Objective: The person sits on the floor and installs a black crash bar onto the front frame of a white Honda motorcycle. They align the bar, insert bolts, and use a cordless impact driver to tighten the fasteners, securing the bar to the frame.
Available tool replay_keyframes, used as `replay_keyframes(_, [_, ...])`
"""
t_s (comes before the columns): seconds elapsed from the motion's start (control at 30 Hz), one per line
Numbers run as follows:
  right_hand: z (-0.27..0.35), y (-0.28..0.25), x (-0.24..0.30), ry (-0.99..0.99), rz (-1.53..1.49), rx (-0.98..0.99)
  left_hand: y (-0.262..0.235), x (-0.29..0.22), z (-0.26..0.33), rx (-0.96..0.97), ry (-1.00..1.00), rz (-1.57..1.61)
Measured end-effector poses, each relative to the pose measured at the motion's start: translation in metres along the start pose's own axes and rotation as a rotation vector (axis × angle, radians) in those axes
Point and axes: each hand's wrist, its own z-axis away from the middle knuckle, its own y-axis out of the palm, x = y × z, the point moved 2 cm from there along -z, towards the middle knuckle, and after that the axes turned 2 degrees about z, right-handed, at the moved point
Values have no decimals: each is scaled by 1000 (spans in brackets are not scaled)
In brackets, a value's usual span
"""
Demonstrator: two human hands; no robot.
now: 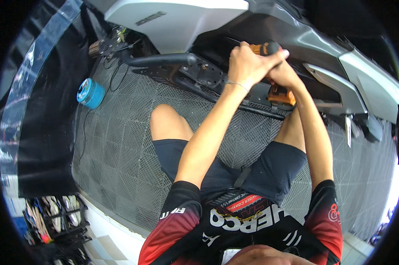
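Note:
An orange and black cordless drill [271,47] is up against the side of a silver-grey vehicle [177,20]. My right hand [284,74] is wrapped round its grip, with the orange base [281,95] of the drill below the hand. My left hand [245,65] is closed at the front of the drill, thumb reaching across toward its black rear end. My hands hide the drill's tip and whatever it touches. Just below the hands run a black tube [164,59] and a dark perforated plate [204,73] along the vehicle's lower side.
On the grey ribbed floor [120,115] at left stands a blue round container [91,93], with dark cables near it. A black sheet [49,110] borders the left side. Lower left, a dark organizer [60,221] holds several tools. My bent knees are close under the vehicle.

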Motion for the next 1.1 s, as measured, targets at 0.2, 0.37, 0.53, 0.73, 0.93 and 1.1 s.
replay_keyframes(0.2, [1, 43, 3, 85, -261, 66, -2, 20, 2, -79, 101, -171])
replay_keyframes(0.37, [1, 43, 1, 7, -198, 20, -8, 17, 3, 42, -34, -112])
replay_keyframes(0.53, [0, 45, -6, 125, -193, 101, -9, 18, 4, 72, -54, -140])
replay_keyframes(0.73, [-10, 44, -13, 133, -40, 202, -15, 21, 8, 22, -16, -211])
replay_keyframes(0.93, [-41, 20, -36, -107, 2, 109, -27, 39, 38, -98, 144, -35])
replay_keyframes(1.1, [-44, 19, 10, 255, 112, 193, -87, 86, 89, 154, -32, -29])
